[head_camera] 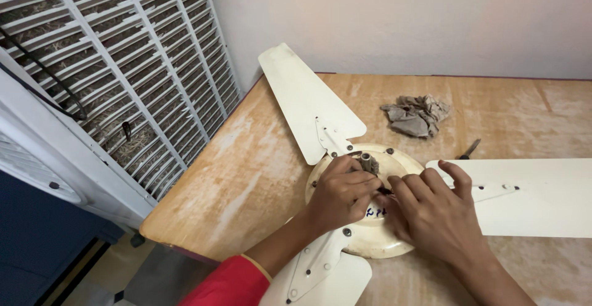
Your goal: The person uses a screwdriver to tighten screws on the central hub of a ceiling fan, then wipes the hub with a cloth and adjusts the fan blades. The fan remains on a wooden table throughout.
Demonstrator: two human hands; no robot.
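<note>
A cream ceiling fan lies flat on a worn wooden table (pixel 246 176). Its round motor housing (pixel 394 158) has three blades: one (pixel 305 99) reaching to the back left, one (pixel 536 195) to the right, one (pixel 320 275) toward me. My left hand (pixel 342 192) rests on the hub with fingers curled by the central shaft (pixel 368 161). My right hand (pixel 435 210) sits on the housing beside it, fingers pinched on something small and dark at the hub. What it is cannot be made out.
A crumpled grey rag (pixel 416 116) lies at the back of the table. A screwdriver (pixel 470 149) rests near the right blade. An air cooler with a white slatted grille (pixel 111 78) stands close to the table's left edge. A plain wall runs behind.
</note>
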